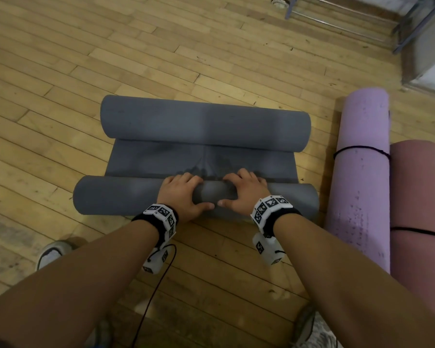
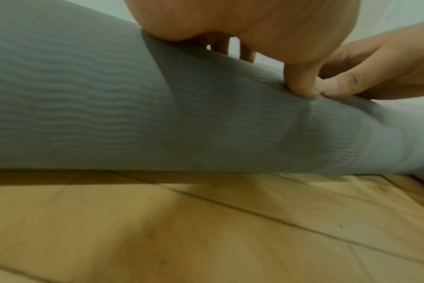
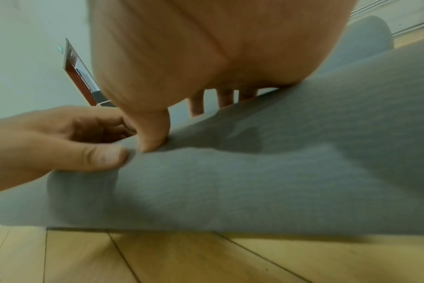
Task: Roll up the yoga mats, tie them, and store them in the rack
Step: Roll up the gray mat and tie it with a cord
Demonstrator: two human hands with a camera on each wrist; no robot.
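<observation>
A grey yoga mat (image 1: 161,159) lies on the wooden floor, rolled up at both ends with a short flat stretch between. The far roll (image 1: 204,124) lies free. My left hand (image 1: 186,192) and right hand (image 1: 241,192) sit side by side on the middle of the near roll (image 1: 116,194), fingers curled over its far side and thumbs pressed into its near side. In the left wrist view my left thumb (image 2: 300,76) digs into the mat (image 2: 109,114) beside the right hand (image 2: 375,72). The right wrist view shows my right hand (image 3: 206,47) on the mat (image 3: 254,172), with the left hand (image 3: 48,137) next to it.
To the right lie a lilac rolled mat (image 1: 362,172) tied with black cord and a pinkish-brown rolled mat (image 1: 417,209), also tied. A metal rack frame (image 1: 337,18) stands at the far right. My shoes (image 1: 53,252) are near the bottom, and a thin cable (image 1: 156,290) hangs from the left wrist.
</observation>
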